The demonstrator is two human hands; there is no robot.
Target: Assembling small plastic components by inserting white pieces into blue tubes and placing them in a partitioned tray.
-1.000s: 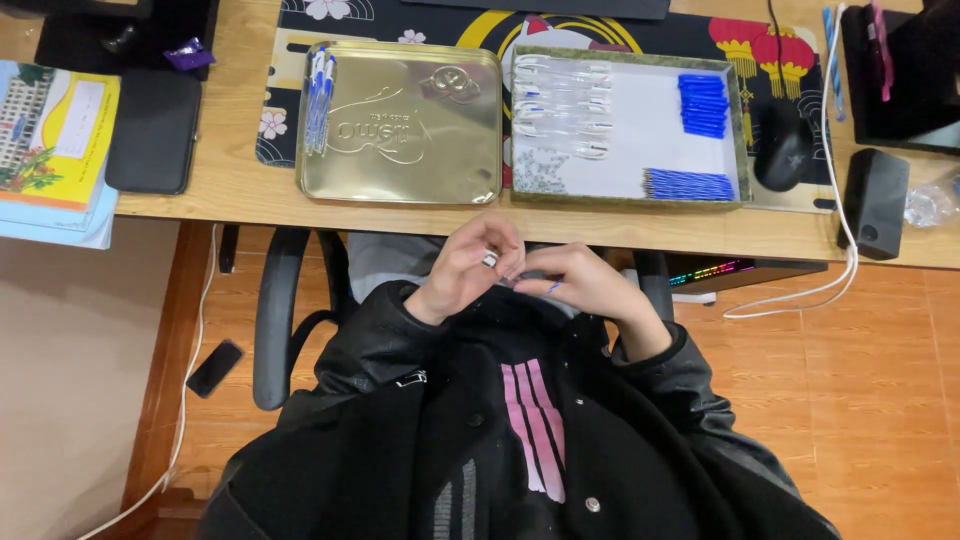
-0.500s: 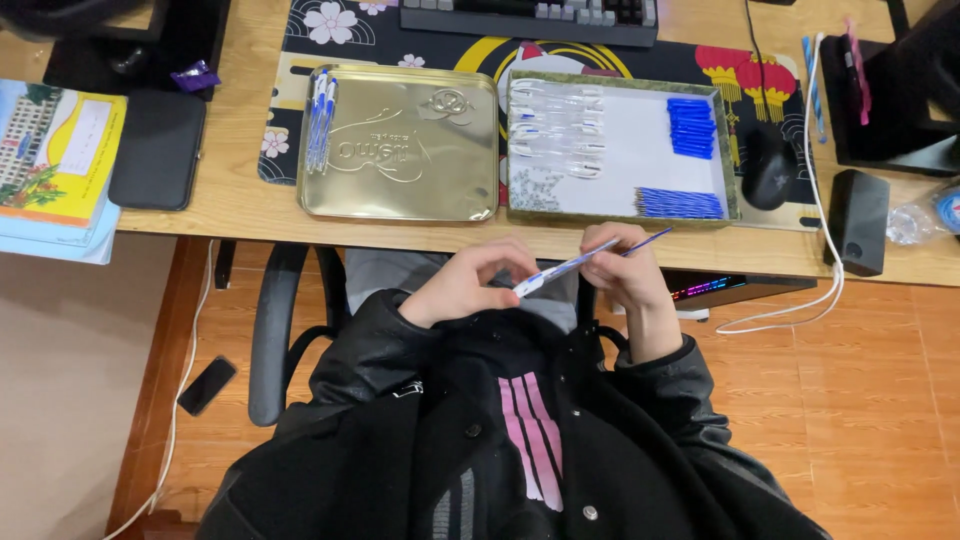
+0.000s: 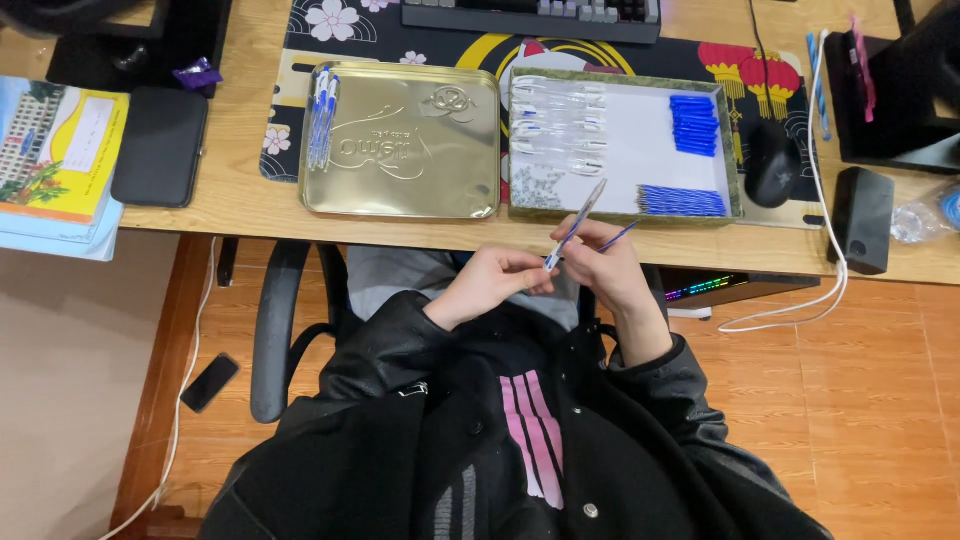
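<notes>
Hands (image 3: pixel 555 270) below desk edge (image 3: pixel 400 228)

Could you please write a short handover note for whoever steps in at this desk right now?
Left hand holds a clear pen barrel angled up toward the desk. Right hand holds a thin blue refill at the barrel's lower end.
Green tray: empty clear barrels, blue caps, blue refills, small parts.
Gold tin: a few assembled pens at its left edge.
Done: those few pens. Left: many tray parts.
</notes>
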